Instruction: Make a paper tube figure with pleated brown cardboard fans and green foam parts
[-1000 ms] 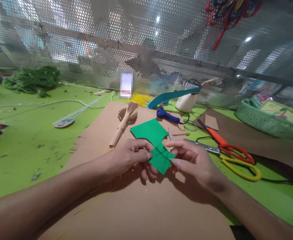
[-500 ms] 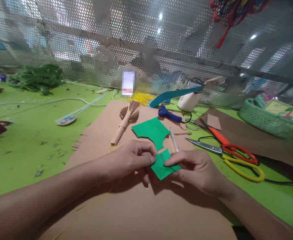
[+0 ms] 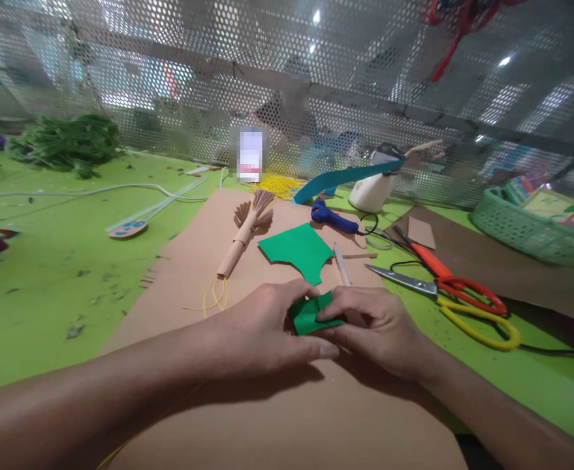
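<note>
A small folded piece of green paper (image 3: 310, 318) is between my hands, just above the brown paper sheet (image 3: 287, 418). My right hand (image 3: 377, 326) pinches its right side, thumb and fingers bent close together. My left hand (image 3: 262, 326) curves round its left side, with the thumb along the near edge and the fingers at the far edge. Beyond them lies a larger green paper piece (image 3: 299, 248) with a curved cut-out. A pencil-like white stick (image 3: 341, 264) rests beside it. To the left is a rolled brown paper figure (image 3: 240, 245) with a fringed top and a yellow string loop.
Scissors (image 3: 443, 281) with red and yellow handles lie at right. A blue glue gun (image 3: 335, 219) and a white container (image 3: 372, 192) stand farther back. A green basket (image 3: 526, 228) is far right. A blurred phone-like screen (image 3: 250, 155) leans near the perforated metal panel (image 3: 179, 78).
My left hand has shifted right and wrapped round the green paper, its thumb now stretched along the near edge. The paper has become more folded. The view has shifted slightly.
</note>
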`<action>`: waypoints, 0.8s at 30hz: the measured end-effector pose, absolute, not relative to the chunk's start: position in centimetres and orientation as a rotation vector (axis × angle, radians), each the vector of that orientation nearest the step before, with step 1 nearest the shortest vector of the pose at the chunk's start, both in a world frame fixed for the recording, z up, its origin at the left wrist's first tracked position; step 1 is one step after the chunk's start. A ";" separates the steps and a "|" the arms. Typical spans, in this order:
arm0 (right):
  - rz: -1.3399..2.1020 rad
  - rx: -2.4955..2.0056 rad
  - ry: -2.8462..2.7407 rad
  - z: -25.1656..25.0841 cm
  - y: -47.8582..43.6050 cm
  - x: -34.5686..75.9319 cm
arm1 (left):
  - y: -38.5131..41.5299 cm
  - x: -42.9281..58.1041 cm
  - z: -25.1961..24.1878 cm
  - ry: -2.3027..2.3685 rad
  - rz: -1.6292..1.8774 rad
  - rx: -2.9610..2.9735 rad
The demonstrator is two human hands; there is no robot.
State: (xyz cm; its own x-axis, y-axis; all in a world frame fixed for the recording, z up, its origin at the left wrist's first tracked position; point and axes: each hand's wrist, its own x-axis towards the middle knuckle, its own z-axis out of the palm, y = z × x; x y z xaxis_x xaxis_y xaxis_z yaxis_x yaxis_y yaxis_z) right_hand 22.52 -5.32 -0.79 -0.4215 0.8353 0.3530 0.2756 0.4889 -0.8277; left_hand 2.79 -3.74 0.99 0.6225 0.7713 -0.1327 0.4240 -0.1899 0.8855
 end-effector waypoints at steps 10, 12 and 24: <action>1.141 -0.963 -1.696 -0.8 -5.1 22.9 | -3.2 2.7 0.6 0.878 0.544 1.851; 1.181 -0.984 -1.596 -1.0 -5.1 22.8 | -3.1 2.7 0.5 0.830 0.517 1.730; 1.344 -1.089 -1.440 -0.7 -4.9 22.0 | -3.0 3.1 0.2 0.825 0.516 1.581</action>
State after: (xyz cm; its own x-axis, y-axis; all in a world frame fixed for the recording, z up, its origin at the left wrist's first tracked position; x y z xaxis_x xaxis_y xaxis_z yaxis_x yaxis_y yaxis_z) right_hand 22.05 -4.87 -0.69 -0.2475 0.9685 0.0268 0.0393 0.0377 -0.9985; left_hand 3.13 -3.04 0.19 0.6478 0.7518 -0.1227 0.2181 -0.0287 0.9755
